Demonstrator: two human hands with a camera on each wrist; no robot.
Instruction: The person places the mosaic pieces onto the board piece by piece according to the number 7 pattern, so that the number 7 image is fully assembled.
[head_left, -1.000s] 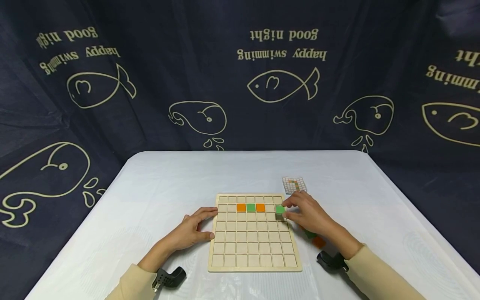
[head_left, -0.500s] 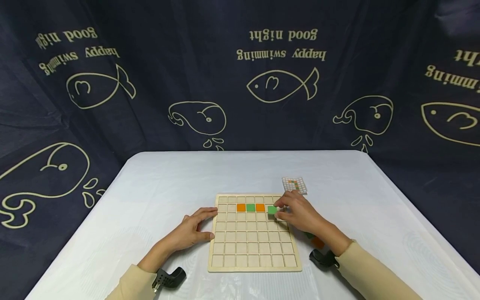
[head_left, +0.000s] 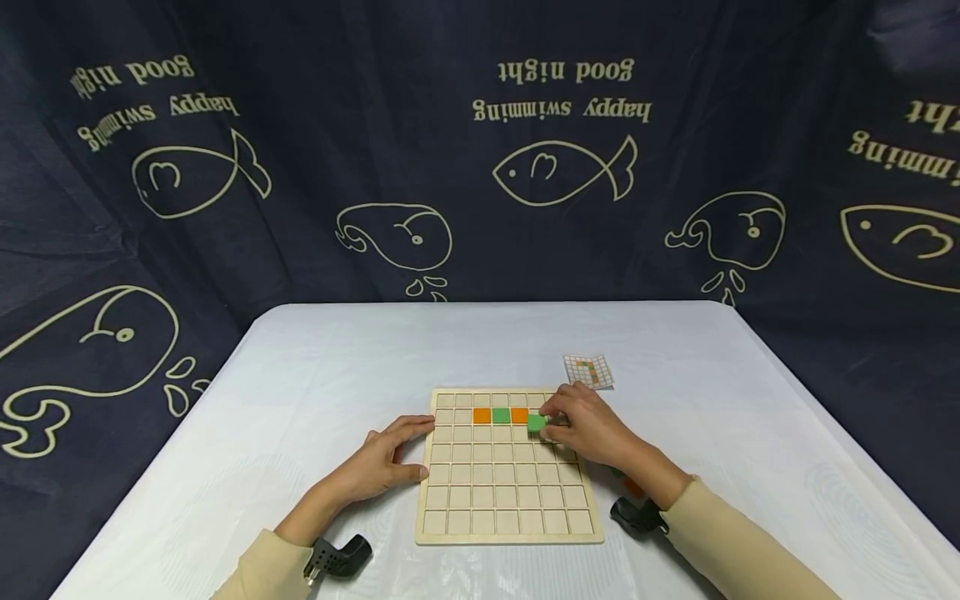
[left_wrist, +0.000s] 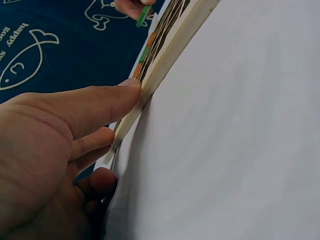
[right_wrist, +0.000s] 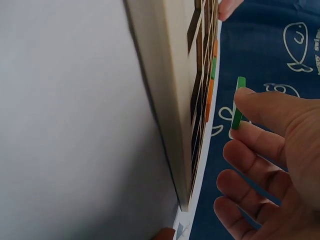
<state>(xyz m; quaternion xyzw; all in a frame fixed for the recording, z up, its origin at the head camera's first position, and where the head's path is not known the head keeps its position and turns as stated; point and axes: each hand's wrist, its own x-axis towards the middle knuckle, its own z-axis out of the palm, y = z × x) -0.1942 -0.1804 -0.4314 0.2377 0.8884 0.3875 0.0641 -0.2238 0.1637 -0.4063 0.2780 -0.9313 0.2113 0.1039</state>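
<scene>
A wooden grid board [head_left: 506, 475] lies flat on the table. Along its left edge rests my left hand [head_left: 375, 467], thumb and fingers spread, the thumb [left_wrist: 107, 102] touching the board's side in the left wrist view. My right hand [head_left: 592, 427] pinches a green square tile [head_left: 536, 423] between thumb and fingers. That tile is held slightly tilted above the board, just right of a row in the second line: an orange tile [head_left: 482, 415], a green tile [head_left: 501, 415] and another orange tile [head_left: 520, 415]. In the right wrist view, a gap shows between the held tile [right_wrist: 238, 102] and the board.
A small pattern card [head_left: 588, 372] with a printed grid lies beyond the board's far right corner. Loose tiles, including an orange one [head_left: 633, 487], lie right of the board, partly hidden under my right forearm. A dark printed cloth [head_left: 480, 250] hangs behind the white table [head_left: 360, 358].
My right hand has moved left over the board with the green tile, from the rightmost column to beside the row of tiles. My left hand has stayed put.
</scene>
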